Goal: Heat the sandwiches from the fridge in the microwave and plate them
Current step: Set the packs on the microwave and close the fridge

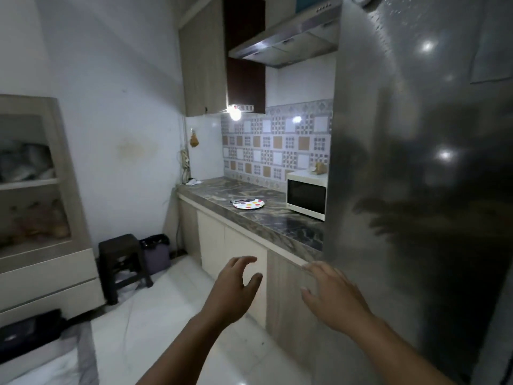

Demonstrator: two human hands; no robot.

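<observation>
Your left hand and right hand are both raised in front of you with fingers spread apart, holding nothing; the right one is just beside the near edge of the fridge, the left a little further from it, over the floor. The fridge door looks closed, so the sandwiches are not in view; they are presumably inside it, going by the task. Beyond the fridge, on the counter, the microwave sits right against the fridge side with its door shut, and the spotted plate lies on the counter further from the fridge, apart from the microwave. Risks from here, as a judgement: no handle shows on the fridge's glossy face, so your fingers may slip off the edge or you may pull the wrong side. The microwave stands so close to the fridge that a wide-swung door could, I think, knock it or block your reach to it. Something dark rests on the plate's far rim; you cannot tell what, so check it before plating. A stool and a bin stand on the floor well away from the fridge, a trip hazard if you step back with food. Writing: none readable; no brand shows on the fridge or microwave.
</observation>
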